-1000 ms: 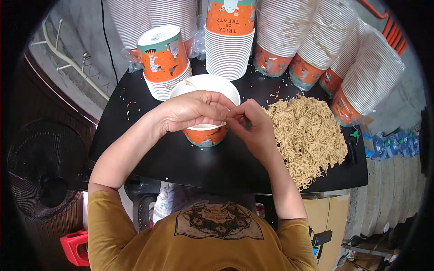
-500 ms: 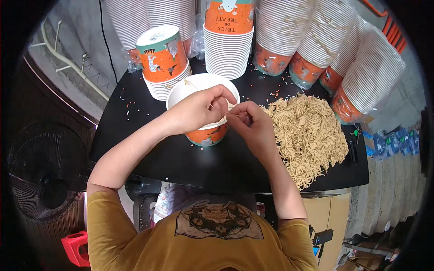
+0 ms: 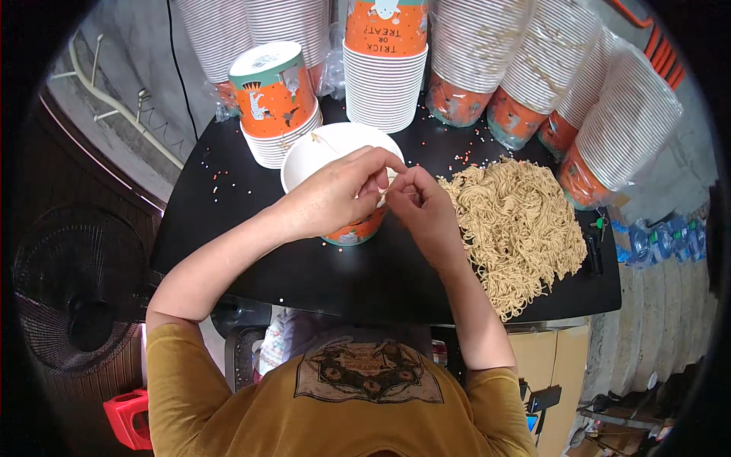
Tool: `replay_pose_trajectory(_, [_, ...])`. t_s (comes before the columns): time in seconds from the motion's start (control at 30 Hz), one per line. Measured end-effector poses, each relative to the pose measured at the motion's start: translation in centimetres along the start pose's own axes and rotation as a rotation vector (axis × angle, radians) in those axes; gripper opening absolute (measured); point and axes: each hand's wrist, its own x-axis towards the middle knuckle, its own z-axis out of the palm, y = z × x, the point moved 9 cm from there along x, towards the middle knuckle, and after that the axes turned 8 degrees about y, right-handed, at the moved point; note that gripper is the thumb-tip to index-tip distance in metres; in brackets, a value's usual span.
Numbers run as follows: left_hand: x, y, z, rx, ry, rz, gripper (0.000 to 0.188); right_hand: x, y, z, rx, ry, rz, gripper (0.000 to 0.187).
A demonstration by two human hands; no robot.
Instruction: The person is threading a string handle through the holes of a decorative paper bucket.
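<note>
A paper bucket (image 3: pixel 308 158), white inside and orange patterned outside, stands upright at the middle of the black table. Bent over its right rim, my left hand (image 3: pixel 335 194) has thumb and forefinger closed in a pinch. My right hand (image 3: pixel 426 213) faces it from the right, its fingertips pinched too, almost touching the left ones. Between them runs a thin beige cord (image 3: pixel 392 186) by the rim; the fingers hide most of it. At the far-left rim, a short cord end (image 3: pixel 316 138) shows against the white inner wall.
A heap of beige cords (image 3: pixel 518 228) lies right of my right hand. Upside-down stacks of buckets (image 3: pixel 384 87) line the back, several (image 3: pixel 624 122) wrapped in plastic. Small orange and white beads (image 3: pixel 461 160) are scattered around. Keys (image 3: pixel 601 223) lie at the right edge, a fan (image 3: pixel 80 305) stands left.
My left hand has turned slightly and shifted a little right, its fingers now higher and straighter. My right fingertips have drawn closer to them. The bucket has barely moved.
</note>
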Motion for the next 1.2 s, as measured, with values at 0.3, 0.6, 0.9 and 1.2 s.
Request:
replay_pose_trajectory(0.3, [-0.9, -0.5, -1.4, 0.203, 0.179, 0.064, 0.025, -0.4, 0.3, 0.5, 0.151, -0.017, 0.095, 0.004])
replay_pose_trajectory(0.6, [-1.9, -1.8, -0.8, 0.017, 0.091, -0.288, 0.015, -0.2, 0.6, 0.4, 0.088, 0.003, 0.086, 0.006])
replay_pose_trajectory(0.9, [-1.2, -2.6, -0.1, -0.062, -0.001, -0.343, 0.013, -0.3, 0.0, 0.0, 0.015, -0.025, 0.076, 0.010])
replay_pose_trajectory(1.2, [-1.2, -1.1, -0.3, 0.074, 0.140, -0.131, 0.011, -0.4, -0.2, 0.1, 0.066, -0.042, 0.047, 0.013])
